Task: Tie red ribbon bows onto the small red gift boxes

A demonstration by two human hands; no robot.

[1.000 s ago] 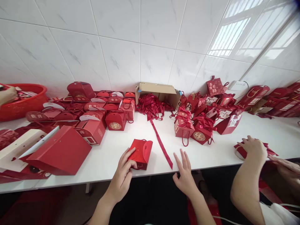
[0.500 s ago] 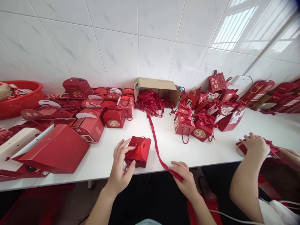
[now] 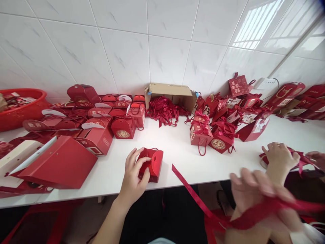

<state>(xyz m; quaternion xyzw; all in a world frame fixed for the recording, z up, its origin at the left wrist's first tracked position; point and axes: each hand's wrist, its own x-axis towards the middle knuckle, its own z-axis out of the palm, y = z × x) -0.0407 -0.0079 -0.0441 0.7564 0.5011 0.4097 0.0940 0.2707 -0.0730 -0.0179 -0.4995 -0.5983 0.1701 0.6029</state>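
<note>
On the white table [image 3: 122, 183] near its front edge stands a small red gift box [image 3: 157, 166] with rounded flaps, its top open. My left hand [image 3: 135, 173] holds its left side, fingers curled over the flap and thumb at the opening. Off the table to the right, my right hand [image 3: 256, 196] is raised and smeared by motion, with a red ribbon [image 3: 194, 195] in its fingers. One ribbon end trails back over the table edge; the other stretches right. Part of the grip is blurred.
A cardboard box [image 3: 172, 89] spills red ribbons [image 3: 164, 108] at the wall. Folded gift boxes [image 3: 99, 134] crowd the left, beside a red basin [image 3: 22, 108]. Ribbon-tied boxes [image 3: 200, 130] stand right. At far right, a co-worker's hand [image 3: 279, 159] works on another red box.
My right hand has swung right and up, pulling the ribbon clear of the pile. My left hand's fingers have closed further over the gift box flap.
</note>
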